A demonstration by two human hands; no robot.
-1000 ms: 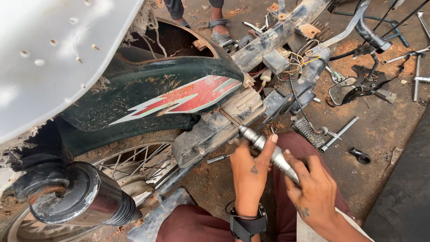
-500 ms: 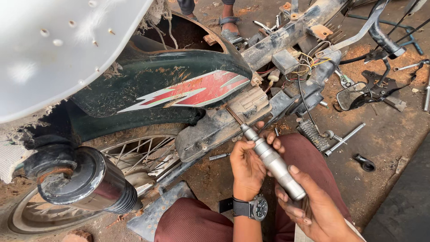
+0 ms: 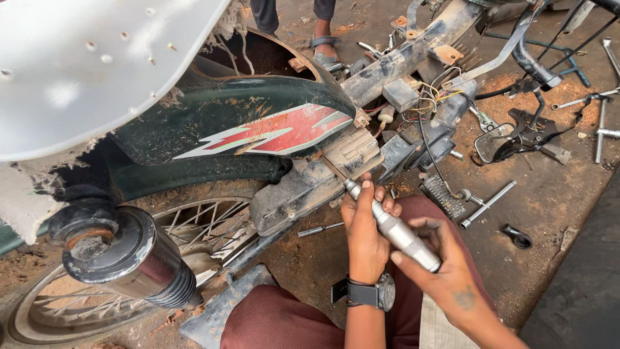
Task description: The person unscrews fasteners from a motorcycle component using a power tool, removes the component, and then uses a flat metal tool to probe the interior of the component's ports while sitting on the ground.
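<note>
At frame centre, the left hand gripped the screwdriver shaft while the right hand clasped its handle, tip seated on the motorcycle's engine cover; the next move apparently called for firm, straight turning.

The left hand wraps around the front of a silver impact driver, thumb up near its bit, whose tip presses into the grimy engine casing of a dark green motorcycle. The right hand grips the knurled rear end. A black wristwatch sits on the left wrist. A socket wrench and mirror lie on the dirt ground toward its right edge.
</note>
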